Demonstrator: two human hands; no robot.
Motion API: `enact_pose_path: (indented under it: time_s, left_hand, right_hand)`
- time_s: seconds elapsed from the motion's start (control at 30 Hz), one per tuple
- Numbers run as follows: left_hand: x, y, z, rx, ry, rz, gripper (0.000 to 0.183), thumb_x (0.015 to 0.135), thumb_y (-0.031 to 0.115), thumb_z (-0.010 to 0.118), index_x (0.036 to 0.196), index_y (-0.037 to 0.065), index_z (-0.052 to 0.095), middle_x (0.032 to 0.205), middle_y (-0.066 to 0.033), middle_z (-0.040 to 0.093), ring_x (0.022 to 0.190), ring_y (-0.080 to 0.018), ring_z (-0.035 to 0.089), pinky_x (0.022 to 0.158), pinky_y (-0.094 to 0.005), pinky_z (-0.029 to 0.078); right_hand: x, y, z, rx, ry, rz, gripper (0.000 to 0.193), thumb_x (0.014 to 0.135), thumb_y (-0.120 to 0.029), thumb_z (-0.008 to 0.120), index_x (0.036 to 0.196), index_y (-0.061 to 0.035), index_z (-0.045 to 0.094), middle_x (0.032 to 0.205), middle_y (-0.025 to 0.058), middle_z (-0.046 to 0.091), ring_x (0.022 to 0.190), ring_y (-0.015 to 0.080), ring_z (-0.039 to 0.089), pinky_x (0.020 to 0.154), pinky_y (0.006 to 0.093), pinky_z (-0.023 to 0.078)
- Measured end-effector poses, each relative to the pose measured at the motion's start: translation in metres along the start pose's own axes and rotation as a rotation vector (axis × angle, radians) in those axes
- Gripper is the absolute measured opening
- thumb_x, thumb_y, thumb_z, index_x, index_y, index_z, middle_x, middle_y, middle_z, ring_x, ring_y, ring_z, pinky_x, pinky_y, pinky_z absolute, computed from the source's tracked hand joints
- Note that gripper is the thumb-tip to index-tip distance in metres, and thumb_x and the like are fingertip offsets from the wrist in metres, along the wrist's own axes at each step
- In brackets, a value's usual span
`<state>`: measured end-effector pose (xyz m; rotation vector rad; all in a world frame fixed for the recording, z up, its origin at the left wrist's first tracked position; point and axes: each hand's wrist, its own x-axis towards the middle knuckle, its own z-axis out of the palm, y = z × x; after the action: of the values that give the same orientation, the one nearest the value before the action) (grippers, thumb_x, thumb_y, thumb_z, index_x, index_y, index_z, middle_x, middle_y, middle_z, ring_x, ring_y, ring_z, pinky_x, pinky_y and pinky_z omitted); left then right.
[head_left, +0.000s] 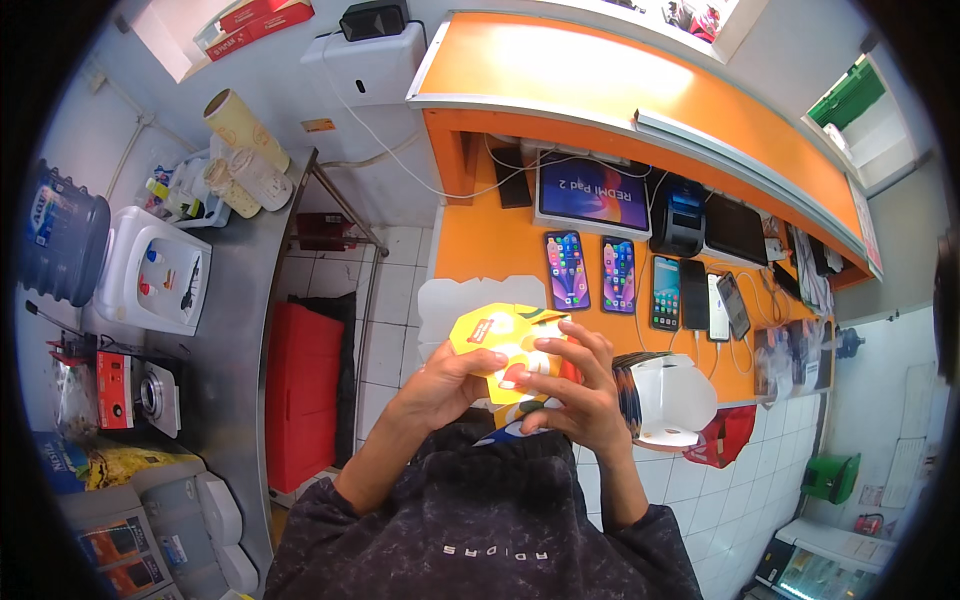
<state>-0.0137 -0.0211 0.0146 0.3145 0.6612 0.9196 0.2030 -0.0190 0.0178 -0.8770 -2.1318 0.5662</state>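
A yellow printed paper box point(505, 338), bent into a partly folded shape, is held up before my chest, just off the counter's near edge. My left hand point(443, 385) grips its left side, thumb pressed on the printed face and the other fingers hidden behind. On the right side, my right hand point(580, 388) holds the box with bent fingers spread over its panel and lower flap. A flat white cardboard sheet point(455, 302) with scalloped edges lies on the counter just beyond. Beside my right hand is a nested stack of white-lined paper boxes point(672, 398).
The orange counter point(470, 235) carries several phones point(567, 270), cables, a boxed tablet point(593, 195) and a black printer point(679, 215) under a raised shelf point(590, 75). At left, a steel table point(235, 290) holds a water dispenser point(155, 270) and cup stacks. A red bin point(305, 390) stands below.
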Motion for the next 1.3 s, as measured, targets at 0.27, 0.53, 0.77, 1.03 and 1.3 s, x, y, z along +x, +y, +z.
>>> enact_pose_path:
  time_s: [0.27, 0.53, 0.77, 1.03, 1.3]
  left_hand:
    - [0.005, -0.006, -0.004, 0.026, 0.013, -0.033, 0.052, 0.088, 0.002, 0.063, 0.135, 0.0, 0.041, 0.123, -0.0142, 0.059, 0.107, -0.0211, 0.065, 0.09, -0.0338, 0.057]
    - [0.001, -0.009, -0.003, 0.313, 0.032, 0.163, 0.046, 0.087, 0.006, 0.068, 0.128, -0.001, 0.048, 0.118, -0.0095, 0.062, 0.1, -0.0164, 0.065, 0.085, -0.0299, 0.057]
    - [-0.003, -0.018, 0.012, 0.34, 0.098, 0.389, 0.04, 0.089, 0.005, 0.069, 0.125, -0.003, 0.053, 0.114, -0.0092, 0.064, 0.101, -0.0149, 0.064, 0.089, -0.0291, 0.054]
    - [-0.005, -0.023, 0.018, 0.208, 0.042, 0.351, 0.038, 0.096, 0.006, 0.06, 0.131, -0.003, 0.048, 0.12, -0.009, 0.06, 0.106, -0.0166, 0.062, 0.091, -0.0318, 0.054]
    - [-0.01, -0.023, 0.024, 0.124, 0.013, 0.297, 0.043, 0.098, 0.005, 0.055, 0.137, -0.003, 0.04, 0.126, -0.0119, 0.056, 0.115, -0.0216, 0.058, 0.097, -0.0382, 0.053]
  right_hand:
    - [0.008, 0.008, -0.005, 0.111, -0.119, -0.005, 0.036, 0.072, -0.035, 0.079, 0.107, -0.0253, 0.076, 0.132, -0.0033, 0.06, 0.137, 0.03, 0.04, 0.106, 0.0484, 0.031]
    - [-0.002, 0.013, 0.003, 0.207, -0.081, 0.12, 0.022, 0.074, -0.026, 0.082, 0.093, -0.0162, 0.076, 0.125, 0.0031, 0.059, 0.137, 0.0336, 0.039, 0.106, 0.0484, 0.033]
    - [-0.009, -0.005, 0.017, 0.246, 0.138, 0.278, 0.014, 0.076, -0.013, 0.081, 0.086, -0.0098, 0.072, 0.132, 0.012, 0.041, 0.138, 0.0372, 0.035, 0.109, 0.047, 0.036]
    - [-0.005, -0.015, 0.022, 0.394, 0.289, 0.331, 0.013, 0.078, -0.004, 0.075, 0.075, -0.0028, 0.062, 0.131, 0.0131, 0.039, 0.136, 0.0374, 0.038, 0.11, 0.0469, 0.036]
    - [0.0, -0.021, 0.026, 0.432, 0.363, 0.409, 0.022, 0.081, -0.003, 0.072, 0.071, -0.0009, 0.052, 0.131, 0.0144, 0.039, 0.134, 0.0373, 0.043, 0.105, 0.042, 0.042]
